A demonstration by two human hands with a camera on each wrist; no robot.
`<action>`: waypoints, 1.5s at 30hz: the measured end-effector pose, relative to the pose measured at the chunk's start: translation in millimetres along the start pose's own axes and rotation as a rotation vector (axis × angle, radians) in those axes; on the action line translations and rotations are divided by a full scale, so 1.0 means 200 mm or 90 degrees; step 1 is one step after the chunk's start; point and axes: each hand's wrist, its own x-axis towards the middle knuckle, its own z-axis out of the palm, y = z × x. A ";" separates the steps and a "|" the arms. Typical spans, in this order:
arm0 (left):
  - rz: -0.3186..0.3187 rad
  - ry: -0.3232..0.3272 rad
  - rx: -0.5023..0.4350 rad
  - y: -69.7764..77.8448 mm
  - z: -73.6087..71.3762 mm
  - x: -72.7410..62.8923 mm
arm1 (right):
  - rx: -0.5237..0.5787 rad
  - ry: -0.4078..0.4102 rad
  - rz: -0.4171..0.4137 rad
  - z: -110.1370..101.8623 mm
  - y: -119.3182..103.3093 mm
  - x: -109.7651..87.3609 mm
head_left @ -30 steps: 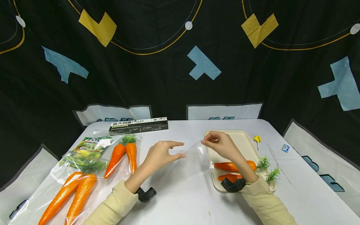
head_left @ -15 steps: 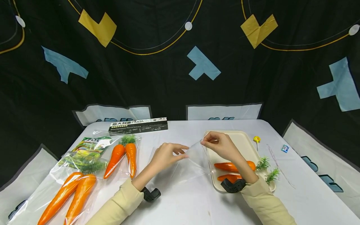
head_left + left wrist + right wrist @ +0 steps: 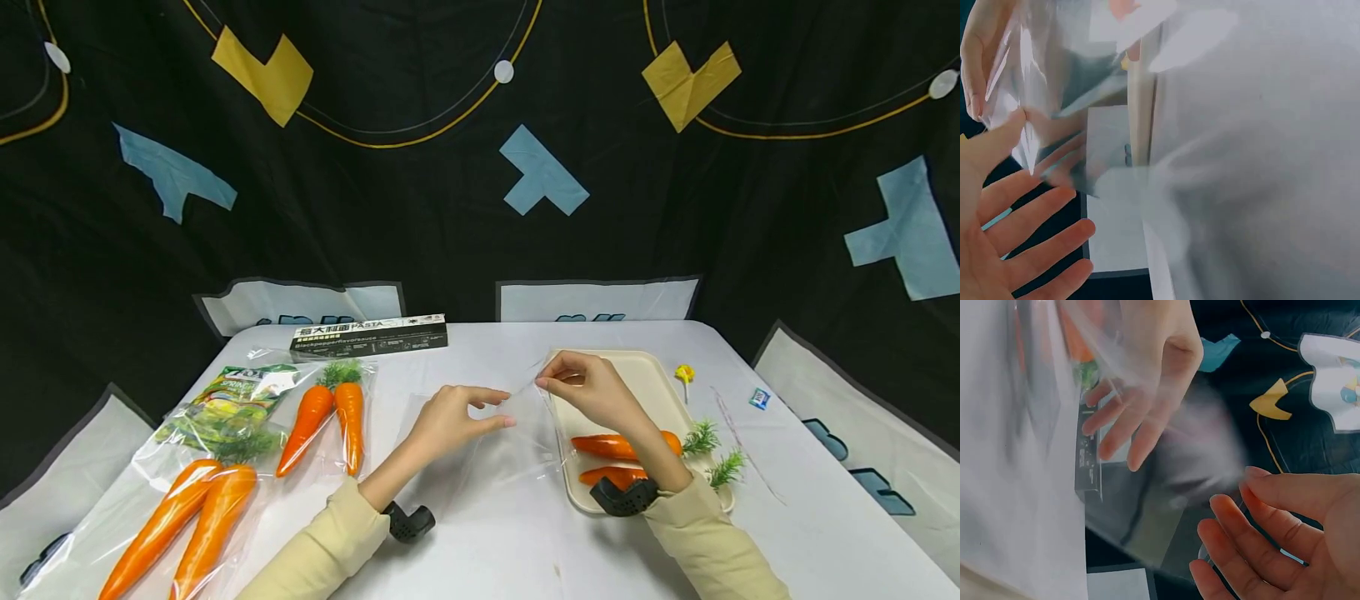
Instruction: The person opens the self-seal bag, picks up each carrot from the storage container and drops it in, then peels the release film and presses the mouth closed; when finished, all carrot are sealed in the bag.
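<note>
A clear plastic bag hangs between my two hands over the middle of the table. My right hand pinches its upper corner between thumb and index finger, just above the tray's left edge. At the other side of the bag is my left hand, thumb and index finger apart. The left wrist view has the left thumb against the film, with straight fingers spread behind it. In the right wrist view the film runs from the right fingertips towards the left hand.
A cream tray holds two carrots on the right. Bagged carrots and a green packet lie left. A black pasta box stands at the back. Beyond the tray are a yellow flower-like pick and a small blue packet.
My left hand has moved right towards the right hand; its thumb and index finger came closer together, then parted slightly. The bag now hangs slacker. My right hand keeps its pinch almost in place.
</note>
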 end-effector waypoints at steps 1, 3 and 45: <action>0.007 0.006 0.004 0.00 0.00 0.00 | -0.001 0.000 0.001 0.00 0.00 0.00; 0.016 0.022 0.008 0.01 0.00 0.00 | -0.004 0.001 0.007 0.00 0.00 0.00; 0.194 0.146 0.187 0.20 -0.61 0.03 | 0.027 -0.022 0.042 0.14 0.00 0.04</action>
